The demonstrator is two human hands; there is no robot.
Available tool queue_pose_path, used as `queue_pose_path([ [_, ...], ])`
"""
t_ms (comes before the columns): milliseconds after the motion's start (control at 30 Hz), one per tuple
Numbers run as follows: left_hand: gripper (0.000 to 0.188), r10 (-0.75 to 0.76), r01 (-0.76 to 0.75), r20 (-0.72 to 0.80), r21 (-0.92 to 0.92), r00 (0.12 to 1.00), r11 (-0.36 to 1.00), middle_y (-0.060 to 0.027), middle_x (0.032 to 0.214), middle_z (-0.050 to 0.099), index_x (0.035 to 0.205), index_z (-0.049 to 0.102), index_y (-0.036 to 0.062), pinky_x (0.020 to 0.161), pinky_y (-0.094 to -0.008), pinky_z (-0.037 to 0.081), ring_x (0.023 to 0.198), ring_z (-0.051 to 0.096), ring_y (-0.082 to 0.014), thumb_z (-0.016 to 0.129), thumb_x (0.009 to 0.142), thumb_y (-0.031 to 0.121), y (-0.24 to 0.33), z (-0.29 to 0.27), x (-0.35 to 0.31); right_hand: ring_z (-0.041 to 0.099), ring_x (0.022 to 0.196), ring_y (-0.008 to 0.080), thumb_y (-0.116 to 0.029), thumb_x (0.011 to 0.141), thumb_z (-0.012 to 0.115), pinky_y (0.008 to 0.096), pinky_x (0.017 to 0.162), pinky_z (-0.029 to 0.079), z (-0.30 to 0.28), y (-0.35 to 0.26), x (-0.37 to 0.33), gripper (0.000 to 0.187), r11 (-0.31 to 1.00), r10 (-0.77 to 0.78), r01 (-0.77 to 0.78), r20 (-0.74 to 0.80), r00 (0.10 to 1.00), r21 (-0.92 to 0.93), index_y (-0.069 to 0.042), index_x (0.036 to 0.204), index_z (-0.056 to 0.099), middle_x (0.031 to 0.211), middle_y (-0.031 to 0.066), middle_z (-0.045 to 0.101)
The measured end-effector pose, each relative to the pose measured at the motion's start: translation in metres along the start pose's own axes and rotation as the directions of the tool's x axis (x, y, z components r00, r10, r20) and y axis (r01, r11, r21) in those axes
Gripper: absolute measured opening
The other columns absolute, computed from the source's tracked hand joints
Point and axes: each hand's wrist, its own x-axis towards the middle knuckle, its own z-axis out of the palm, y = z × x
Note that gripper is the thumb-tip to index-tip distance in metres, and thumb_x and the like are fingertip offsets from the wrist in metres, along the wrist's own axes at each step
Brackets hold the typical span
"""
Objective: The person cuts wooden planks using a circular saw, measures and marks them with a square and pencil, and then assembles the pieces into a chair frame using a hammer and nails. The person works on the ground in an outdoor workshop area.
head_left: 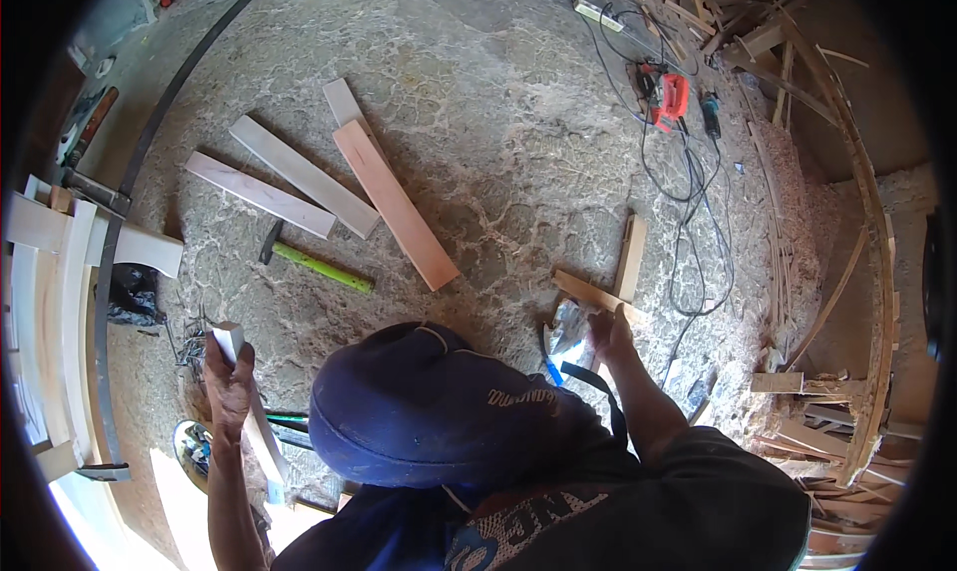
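Observation:
My left hand is closed around a long wooden strip, whose pale squared end rises above my fingers. On the right, my right hand grips a short wooden piece near its right end. That piece touches a second wooden block lying behind it on the ground. Just left of my right wrist lie a shiny plastic bag and a blue-handled tool. A hammer with a lime-green handle rests between my hands, farther off. My dark blue cap hides the ground between my arms.
Several planed boards lie on the rough concrete floor ahead. A red power tool with tangled black cables is at the far right. Scrap wood lines the right side; a white-and-wood frame stands at the left.

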Motion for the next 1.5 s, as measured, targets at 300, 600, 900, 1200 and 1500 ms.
queue_pose_path([
  [300,0.054,0.373,-0.286,0.185,-0.373,0.909,0.883,-0.0035,0.109,0.063,0.139,0.045,0.0055,0.086,-0.0303,0.052,0.100,0.061,-0.0125,0.073,0.093,0.012,0.078,0.041,0.023,0.050,0.058,0.0096,-0.034,0.095,0.068,0.0291,0.056,0.048,-0.065,-0.076,0.104,0.027,0.849,-0.529,0.516,-0.187,0.828,-0.119,-0.023,0.074,0.055,0.063,-0.0045,0.050],
  [600,0.053,0.480,-0.480,0.029,0.033,0.877,0.876,-0.0101,0.099,0.063,0.125,0.041,0.0076,0.072,-0.0316,0.056,0.086,0.068,-0.0160,0.078,0.089,0.020,0.145,-0.018,-0.005,0.064,0.088,0.0159,-0.009,0.100,0.056,0.0326,0.074,0.057,0.333,-0.019,-0.239,0.021,0.662,-0.281,0.741,0.954,0.106,0.112,-0.004,0.118,0.047,0.110,0.0128,0.060],
  [900,0.044,0.395,-0.393,-0.159,0.043,0.905,0.918,-0.0030,0.091,0.056,0.108,0.051,0.0077,0.074,-0.0313,0.049,0.086,0.056,-0.0104,0.083,0.083,0.025,0.176,-0.048,-0.042,0.064,0.091,0.0163,-0.006,0.105,0.049,0.0298,0.074,0.054,0.420,0.066,-0.378,0.043,0.469,0.014,0.641,0.721,-0.693,0.607,-0.006,0.147,0.047,0.123,0.0155,0.061],
  [1200,0.042,0.413,-0.419,-0.225,0.022,0.883,0.908,-0.0052,0.098,0.062,0.114,0.057,0.0097,0.081,-0.0331,0.053,0.091,0.064,-0.0150,0.081,0.080,0.015,0.163,-0.052,-0.044,0.063,0.091,0.0198,0.004,0.094,0.058,0.0309,0.079,0.054,0.435,0.078,-0.402,0.047,0.277,-0.002,0.584,0.609,-0.793,0.763,-0.010,0.139,0.060,0.113,0.0109,0.059],
  [1500,0.036,0.423,-0.409,-0.273,0.112,0.864,0.906,-0.0077,0.092,0.062,0.103,0.054,0.0078,0.075,-0.0336,0.053,0.085,0.066,-0.0188,0.079,0.078,0.014,0.159,-0.062,-0.046,0.067,0.093,0.0247,0.002,0.089,0.066,0.0340,0.078,0.056,0.429,0.028,-0.412,0.047,0.033,0.224,0.618,0.596,-0.771,0.786,-0.013,0.133,0.066,0.109,0.0115,0.065],
])
